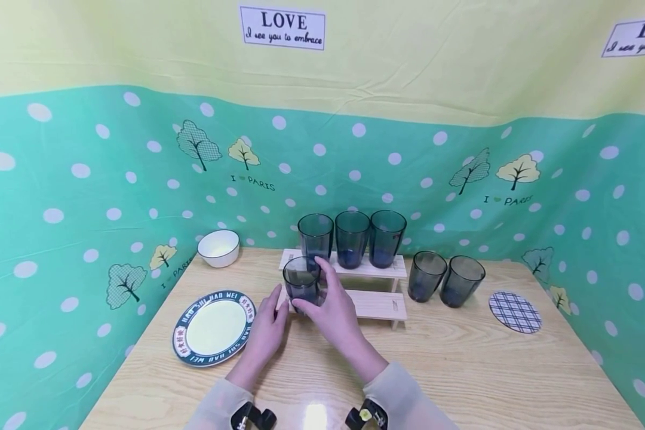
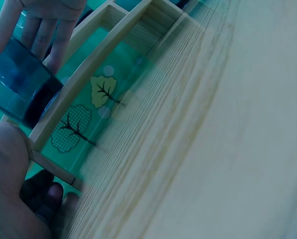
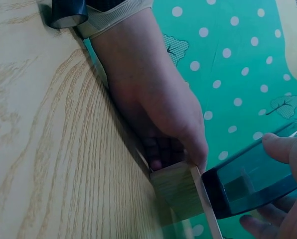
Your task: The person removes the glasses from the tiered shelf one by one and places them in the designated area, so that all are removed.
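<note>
My right hand point(image 1: 337, 307) holds a dark tinted drinking glass point(image 1: 300, 276) upright, thumb on the near side, fingers round the right side. The glass's base meets the left part of the lower step of a two-step wooden rack point(image 1: 378, 303), as the right wrist view shows with the glass point(image 3: 253, 174). My left hand point(image 1: 267, 328) grips the rack's left end; in the right wrist view that hand point(image 3: 163, 107) has its thumb against the board and fingers curled by the leg. Three similar glasses point(image 1: 352, 239) stand on the upper step, the left one partly hidden.
Two more tinted glasses point(image 1: 445, 280) stand on the table right of the rack, beside a round checked coaster point(image 1: 515, 312). Left of the rack lie a plate with a lettered rim point(image 1: 185, 316) and a white bowl point(image 1: 218, 254). A patterned cloth point(image 1: 355, 149) hangs behind.
</note>
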Demonstrator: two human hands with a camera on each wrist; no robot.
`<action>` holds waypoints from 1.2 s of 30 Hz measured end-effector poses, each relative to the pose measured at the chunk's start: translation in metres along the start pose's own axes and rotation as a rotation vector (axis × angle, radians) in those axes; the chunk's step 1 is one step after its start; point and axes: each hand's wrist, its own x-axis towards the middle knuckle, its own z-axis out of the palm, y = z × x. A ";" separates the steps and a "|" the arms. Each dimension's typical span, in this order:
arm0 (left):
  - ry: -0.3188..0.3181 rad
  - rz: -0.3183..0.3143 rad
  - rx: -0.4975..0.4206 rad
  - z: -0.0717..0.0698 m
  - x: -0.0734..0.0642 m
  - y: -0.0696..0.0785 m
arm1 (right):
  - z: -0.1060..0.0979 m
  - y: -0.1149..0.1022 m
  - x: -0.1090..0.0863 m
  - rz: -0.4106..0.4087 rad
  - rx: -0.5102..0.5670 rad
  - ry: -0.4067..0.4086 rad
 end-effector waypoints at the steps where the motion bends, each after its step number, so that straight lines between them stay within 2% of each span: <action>1: -0.001 0.000 0.000 0.000 0.000 0.000 | 0.000 0.000 0.000 0.002 0.001 0.001; 12: 0.008 0.008 0.007 -0.001 -0.002 0.001 | -0.003 0.000 -0.008 0.008 0.057 0.007; 18: 0.008 0.009 0.003 -0.001 -0.003 0.001 | -0.012 -0.003 -0.013 0.034 0.074 -0.005; 22: 0.013 0.031 0.004 -0.001 -0.003 0.001 | -0.022 -0.005 -0.018 0.040 0.090 -0.009; 28: -0.005 0.009 0.008 -0.002 -0.003 0.000 | -0.042 -0.007 -0.025 0.050 0.107 -0.019; 36: -0.012 -0.003 0.005 -0.001 -0.002 0.001 | -0.077 -0.001 -0.034 0.129 0.108 -0.004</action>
